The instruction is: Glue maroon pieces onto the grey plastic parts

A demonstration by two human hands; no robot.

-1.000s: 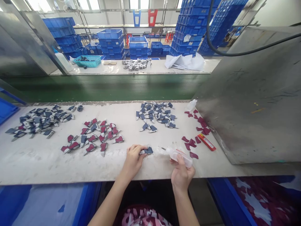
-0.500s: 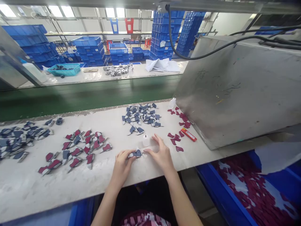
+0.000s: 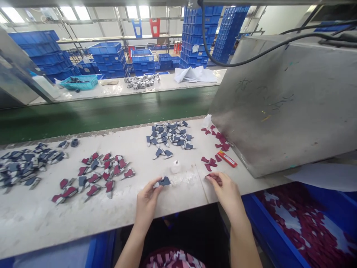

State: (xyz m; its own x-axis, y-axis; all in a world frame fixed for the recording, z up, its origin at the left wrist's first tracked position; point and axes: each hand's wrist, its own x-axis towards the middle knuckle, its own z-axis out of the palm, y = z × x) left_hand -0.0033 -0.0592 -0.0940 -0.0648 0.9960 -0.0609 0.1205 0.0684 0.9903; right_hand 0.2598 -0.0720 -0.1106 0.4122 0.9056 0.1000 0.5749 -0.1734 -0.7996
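Note:
My left hand [image 3: 149, 197] pinches a small blue-and-grey part [image 3: 164, 181] just above the white worktable [image 3: 178, 199]. Thumb and fingertips of my right hand [image 3: 227, 191] are closed on a maroon piece [image 3: 208, 176], mostly covered by the fingers. Between the hands and a little beyond them stands a small white bottle [image 3: 176, 167] with a dark tip. Loose maroon pieces [image 3: 211, 163] lie just past my right hand. A cluster of blue-and-grey parts [image 3: 170, 134] spreads behind the bottle.
Grey parts with maroon faces [image 3: 93, 178] lie at left, beside a heap of blue-grey parts [image 3: 25, 163]. A red packet [image 3: 227, 159] rests near a big metal housing [image 3: 281, 108]. A green conveyor belt [image 3: 111, 108] runs behind. Below right, a blue crate [image 3: 275, 234] holds maroon pieces.
My right hand has moved right, away from the blue-and-grey part, and closed on a maroon piece. My left hand keeps its hold on the part. The camera view has shifted slightly.

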